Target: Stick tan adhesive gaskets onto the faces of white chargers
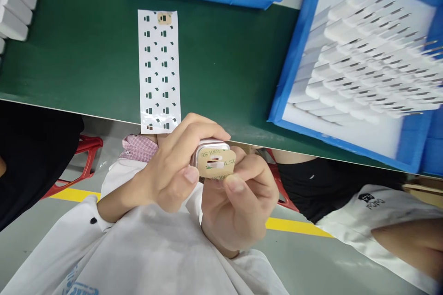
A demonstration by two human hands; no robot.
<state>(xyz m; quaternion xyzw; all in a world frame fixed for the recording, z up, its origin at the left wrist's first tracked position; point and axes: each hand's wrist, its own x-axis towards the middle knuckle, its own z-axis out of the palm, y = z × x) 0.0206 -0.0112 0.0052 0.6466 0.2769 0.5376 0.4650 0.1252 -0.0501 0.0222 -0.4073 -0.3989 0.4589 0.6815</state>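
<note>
The left hand (175, 163) had its fingers wrapped around a white device (206, 144) by the edge of the worktop (224, 73); the right hand (246, 193) pinched a tan sticker (208, 172) over the device's end, though whether it was fully stuck was hard to tell.

A broad green worktop (224, 69) spans the far side; nearer, a red plastic stool (91, 144) and a person in black clothing (34, 152) at left, a yellow stripe (297, 227) along the grey floor (27, 249), a person in a white printed shirt (363, 226) at right
</note>
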